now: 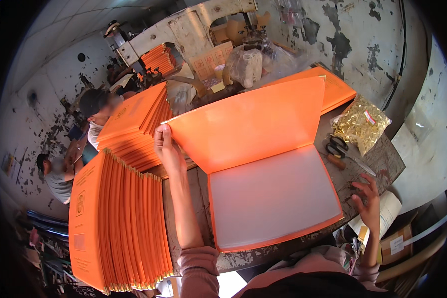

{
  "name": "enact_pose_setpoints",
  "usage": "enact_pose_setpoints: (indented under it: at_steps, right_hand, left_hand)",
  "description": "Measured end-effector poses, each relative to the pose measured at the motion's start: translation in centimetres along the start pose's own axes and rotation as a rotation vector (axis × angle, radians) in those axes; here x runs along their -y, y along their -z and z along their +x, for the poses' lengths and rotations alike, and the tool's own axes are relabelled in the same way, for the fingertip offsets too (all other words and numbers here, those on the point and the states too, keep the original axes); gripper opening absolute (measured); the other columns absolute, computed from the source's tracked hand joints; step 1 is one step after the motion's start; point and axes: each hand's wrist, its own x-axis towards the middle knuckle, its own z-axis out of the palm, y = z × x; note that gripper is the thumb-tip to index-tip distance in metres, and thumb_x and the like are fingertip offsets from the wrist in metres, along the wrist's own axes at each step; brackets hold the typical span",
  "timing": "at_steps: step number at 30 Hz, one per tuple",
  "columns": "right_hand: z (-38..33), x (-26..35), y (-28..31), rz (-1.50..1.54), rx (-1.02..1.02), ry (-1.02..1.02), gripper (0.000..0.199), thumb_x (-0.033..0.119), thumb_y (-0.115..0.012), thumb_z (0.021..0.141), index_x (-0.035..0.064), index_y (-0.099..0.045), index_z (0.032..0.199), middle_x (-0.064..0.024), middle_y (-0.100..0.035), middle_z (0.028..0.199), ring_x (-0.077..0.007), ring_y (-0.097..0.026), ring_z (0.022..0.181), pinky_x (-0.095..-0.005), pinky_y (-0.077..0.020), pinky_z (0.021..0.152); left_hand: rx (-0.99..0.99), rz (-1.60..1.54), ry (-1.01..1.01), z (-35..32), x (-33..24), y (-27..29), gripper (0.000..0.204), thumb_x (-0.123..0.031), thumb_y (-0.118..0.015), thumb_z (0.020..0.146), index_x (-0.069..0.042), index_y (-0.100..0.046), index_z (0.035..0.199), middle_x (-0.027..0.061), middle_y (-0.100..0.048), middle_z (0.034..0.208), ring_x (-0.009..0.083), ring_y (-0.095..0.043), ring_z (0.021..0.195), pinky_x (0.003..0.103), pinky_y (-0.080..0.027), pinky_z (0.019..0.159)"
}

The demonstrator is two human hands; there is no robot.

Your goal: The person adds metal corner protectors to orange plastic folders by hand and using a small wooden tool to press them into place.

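An orange folder (248,129) lies spread on the table before me, its cover raised and its pale inner sheet (273,198) facing up. At the cover's upper left corner, my left hand (168,146) is closed, thumb pressed on the edge. My right hand (367,198) hovers off the folder's right side, fingers apart, holding nothing. Beyond it lie black-handled scissors (338,145) and a short wooden handle (335,161). A clear bag of small gold metal pieces (361,123) sits farther back.
A tall stack of orange folders (121,223) stands at the left, with another stack (136,119) behind it. More folders (333,92) lie at the back right. A worn machine (184,32) rises behind the table (382,169). Two people (97,111) are at the far left.
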Motion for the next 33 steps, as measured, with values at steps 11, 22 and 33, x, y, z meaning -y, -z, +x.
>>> enact_pose_setpoints:
  at_steps: [11,22,33]
  right_hand:
    - [1.8,1.5,-2.3,0.027,-0.012,0.093,0.034,0.000,-0.066,0.069,0.0016,-0.061,0.103,-0.0137,-0.046,0.123,-0.0245,-0.057,0.090,-0.0318,-0.0481,0.075]
    - [0.5,1.3,-3.2,0.031,0.020,0.080,0.032,0.002,-0.063,0.069,0.0034,-0.062,0.101,-0.0141,-0.051,0.116,-0.0279,-0.056,0.094,-0.0354,-0.0448,0.082]
    - [-0.9,0.9,-4.7,1.413,0.198,-0.578,0.054,0.046,-0.026,0.095,0.0036,-0.044,0.124,-0.0174,-0.056,0.115,-0.0245,-0.059,0.100,-0.0323,-0.0542,0.069]
  left_hand:
    - [-0.096,0.109,-0.175,-0.6,0.4,-1.6,0.014,-0.020,-0.054,0.091,-0.006,-0.058,0.090,-0.0032,-0.055,0.080,0.0047,-0.048,0.074,0.019,-0.038,0.067]
    - [0.201,0.208,-0.069,-0.4,-4.2,1.7,0.011,-0.015,-0.052,0.091,-0.008,-0.055,0.083,-0.0023,-0.054,0.078,0.0066,-0.044,0.070,0.024,-0.038,0.068]
    - [0.038,0.575,0.176,-17.7,-12.1,4.5,0.025,-0.019,-0.064,0.082,-0.002,-0.061,0.100,0.0006,-0.057,0.076,0.0082,-0.053,0.063,0.021,-0.044,0.056]
